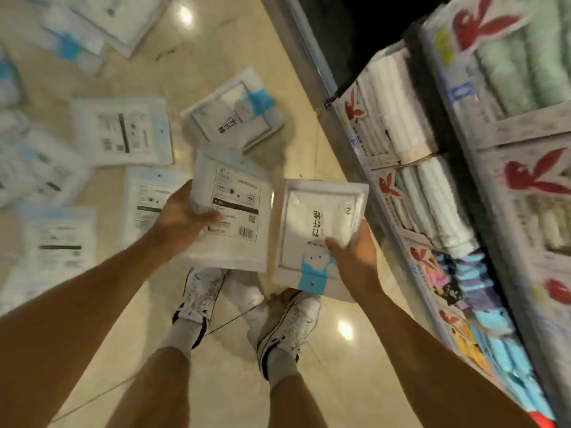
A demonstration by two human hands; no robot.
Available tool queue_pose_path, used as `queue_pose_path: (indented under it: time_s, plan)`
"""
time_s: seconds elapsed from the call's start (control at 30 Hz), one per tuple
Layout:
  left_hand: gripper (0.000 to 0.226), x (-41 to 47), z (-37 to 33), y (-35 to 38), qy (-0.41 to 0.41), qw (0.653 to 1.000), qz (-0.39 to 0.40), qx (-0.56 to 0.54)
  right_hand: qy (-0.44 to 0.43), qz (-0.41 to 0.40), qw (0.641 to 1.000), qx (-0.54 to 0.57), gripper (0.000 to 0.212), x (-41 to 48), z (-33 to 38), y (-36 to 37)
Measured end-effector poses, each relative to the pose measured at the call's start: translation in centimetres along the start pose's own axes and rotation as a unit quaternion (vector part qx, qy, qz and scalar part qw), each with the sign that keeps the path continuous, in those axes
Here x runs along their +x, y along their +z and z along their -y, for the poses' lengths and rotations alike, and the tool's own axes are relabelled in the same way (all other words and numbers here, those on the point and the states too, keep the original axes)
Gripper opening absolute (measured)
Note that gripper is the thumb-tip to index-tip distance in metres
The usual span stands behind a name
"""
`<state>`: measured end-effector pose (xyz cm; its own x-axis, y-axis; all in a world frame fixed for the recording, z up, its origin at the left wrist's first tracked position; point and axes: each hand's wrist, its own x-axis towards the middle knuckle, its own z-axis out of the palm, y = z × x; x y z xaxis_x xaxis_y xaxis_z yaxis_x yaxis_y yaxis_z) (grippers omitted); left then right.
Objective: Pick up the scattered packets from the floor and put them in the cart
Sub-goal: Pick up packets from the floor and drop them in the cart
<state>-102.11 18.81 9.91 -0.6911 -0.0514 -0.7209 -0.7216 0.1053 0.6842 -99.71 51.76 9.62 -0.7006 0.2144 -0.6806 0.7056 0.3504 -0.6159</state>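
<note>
Left hand (182, 217): fingers curled round barcode packet (234, 217), centre.
Right hand (355, 261): thumb pinches blue-tabbed packet (312, 223), just beside the first.
Floor packets (123, 131): scattered, 9 to 12 o'clock.
Shelf (525, 131): 3 o'clock, holds folded towels (398, 103).
Unclear: small print blurred; far packets cut off.

The floor (234, 381) is polished beige stone, glossy enough to mirror the ceiling lights. The scattered packets (123, 131) on it are smooth white plastic film with a soft sheen. The printed packet (231, 208) in the left hand (182, 217) looks flat and matt. The blue-tab packet (315, 223) in the right hand (355, 261) is crinkled, shinier plastic. At the floor's right edge, the shelf frame (304, 54) is dull grey metal and its rolled towels (398, 112) are soft ribbed cloth. The sneakers (200, 298) are scuffed matt white.
</note>
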Motion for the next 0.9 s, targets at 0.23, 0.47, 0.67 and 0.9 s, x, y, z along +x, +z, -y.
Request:
queue_pose_path:
  time_s: [0.23, 0.47, 0.67, 0.9]
  plan:
    - [0.055, -20.1, -20.9, -5.2, 0.056, 0.997, 0.022, 0.04, -0.056, 0.034, 0.996, 0.064, 0.055, -15.1, 18.9, -11.2]
    - [0.047, -39.4, -37.3, -9.7, 0.143, 0.989, 0.01, 0.035, -0.103, 0.063, 0.985, 0.121, 0.048, -33.5, 33.9, -21.5]
    - [0.057, -48.3, -47.1, -10.7, 0.225, 0.971, 0.076, 0.032, -0.152, 0.048, 0.97, 0.181, 0.049, -45.3, 39.6, -28.9]
    - [0.051, -51.5, -56.6, -5.5, 0.261, 0.931, 0.242, 0.077, -0.151, -0.129, 0.93, 0.31, 0.047, -58.2, 39.3, -34.8]
